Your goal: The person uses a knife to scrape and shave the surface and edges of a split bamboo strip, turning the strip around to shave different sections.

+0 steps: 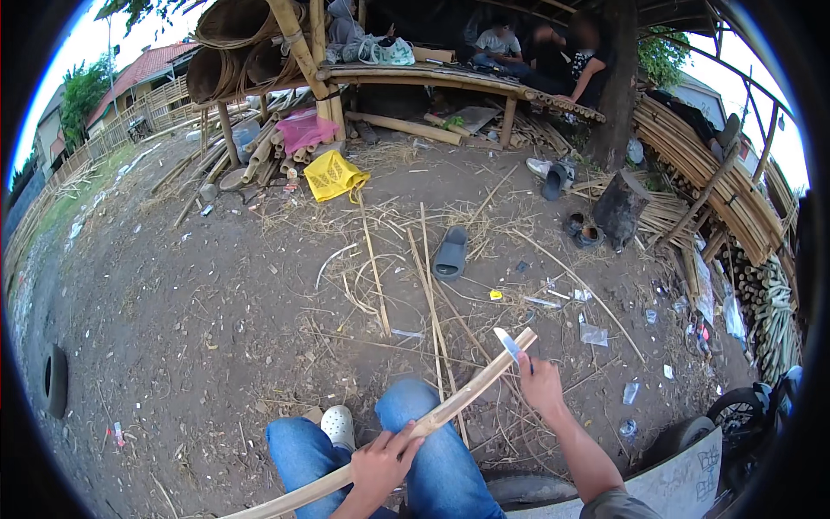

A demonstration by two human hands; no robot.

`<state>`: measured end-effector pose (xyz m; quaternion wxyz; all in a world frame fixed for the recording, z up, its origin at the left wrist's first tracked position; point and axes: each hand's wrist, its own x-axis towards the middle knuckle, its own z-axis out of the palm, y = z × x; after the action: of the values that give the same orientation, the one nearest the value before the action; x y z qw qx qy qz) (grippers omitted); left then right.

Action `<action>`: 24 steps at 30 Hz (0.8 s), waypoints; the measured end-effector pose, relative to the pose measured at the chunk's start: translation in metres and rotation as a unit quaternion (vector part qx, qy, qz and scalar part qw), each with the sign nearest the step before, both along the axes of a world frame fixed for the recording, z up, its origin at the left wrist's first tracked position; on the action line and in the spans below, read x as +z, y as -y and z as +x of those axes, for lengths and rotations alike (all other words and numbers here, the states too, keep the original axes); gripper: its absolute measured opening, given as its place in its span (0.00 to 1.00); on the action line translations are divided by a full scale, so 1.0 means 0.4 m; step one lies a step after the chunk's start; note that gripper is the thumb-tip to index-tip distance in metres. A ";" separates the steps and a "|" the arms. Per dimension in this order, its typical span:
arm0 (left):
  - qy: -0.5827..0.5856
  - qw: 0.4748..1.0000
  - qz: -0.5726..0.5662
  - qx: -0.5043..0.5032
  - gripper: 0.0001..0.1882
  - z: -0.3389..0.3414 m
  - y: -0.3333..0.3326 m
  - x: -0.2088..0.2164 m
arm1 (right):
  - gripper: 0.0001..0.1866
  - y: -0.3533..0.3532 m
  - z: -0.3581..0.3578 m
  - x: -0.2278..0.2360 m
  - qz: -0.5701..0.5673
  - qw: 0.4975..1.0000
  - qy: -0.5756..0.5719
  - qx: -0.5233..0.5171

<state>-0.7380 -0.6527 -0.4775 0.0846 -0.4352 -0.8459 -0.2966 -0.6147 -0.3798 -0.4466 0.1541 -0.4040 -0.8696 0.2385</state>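
Observation:
A long split bamboo strip (pixel 471 393) lies slantwise across my jeans, its far end pointing up and to the right. My left hand (pixel 383 464) is wrapped round it above my lap. My right hand (pixel 540 384) grips a knife (pixel 508 345) with a pale blade, close to the strip's far end. The blade crosses the strip there; whether it is cutting in I cannot tell. Most of the knife's handle is hidden in my fist.
Thin bamboo slivers (pixel 430 303) and a grey slipper (pixel 450 253) lie on the dirt ahead. A yellow bag (pixel 334 176) is farther off. People sit on a bamboo platform (pixel 458 80) at the back. Bamboo is stacked (pixel 713 177) at right; a motorbike wheel (pixel 737 415) stands lower right.

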 end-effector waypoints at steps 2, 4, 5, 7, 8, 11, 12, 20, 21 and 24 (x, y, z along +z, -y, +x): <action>-0.011 1.000 0.003 -0.006 0.16 -0.006 -0.002 0.006 | 0.30 -0.070 -0.003 0.022 0.009 0.994 -0.007 -0.110; -0.020 1.000 0.011 -0.011 0.15 -0.001 -0.025 0.005 | 0.27 0.009 0.005 -0.019 0.012 0.996 0.003 -0.085; -0.026 1.000 0.014 -0.011 0.16 -0.001 -0.015 0.003 | 0.29 0.087 0.015 -0.028 0.025 1.000 0.009 -0.006; -0.025 1.000 0.009 -0.007 0.16 0.004 -0.011 0.001 | 0.29 0.091 0.022 -0.028 0.025 0.999 0.021 0.022; -0.025 1.000 0.009 -0.014 0.16 0.002 -0.014 0.002 | 0.29 0.035 0.013 -0.013 0.024 0.999 0.022 0.015; -0.031 0.999 0.016 -0.010 0.16 -0.005 -0.015 0.004 | 0.30 -0.055 -0.002 0.025 -0.030 0.990 -0.006 -0.138; -0.012 1.000 0.013 -0.015 0.16 -0.004 -0.017 0.000 | 0.30 -0.049 -0.003 0.015 -0.025 0.989 -0.007 -0.143; 0.110 0.991 0.076 0.005 0.20 -0.197 -0.002 0.125 | 0.28 0.085 -0.188 0.145 -0.096 0.983 -0.156 0.013; 0.106 0.992 0.068 0.005 0.19 -0.230 0.000 0.149 | 0.24 0.098 -0.215 0.194 -0.096 0.982 -0.163 0.028; 0.076 0.997 0.021 -0.001 0.18 -0.294 0.006 0.209 | 0.22 0.116 -0.299 0.261 -0.049 0.968 -0.212 0.125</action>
<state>-0.8554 -0.6552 -0.3938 0.0287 -0.4104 -0.8429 -0.3469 -0.7343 -0.4263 -0.3423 0.2839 -0.2394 -0.8479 0.3784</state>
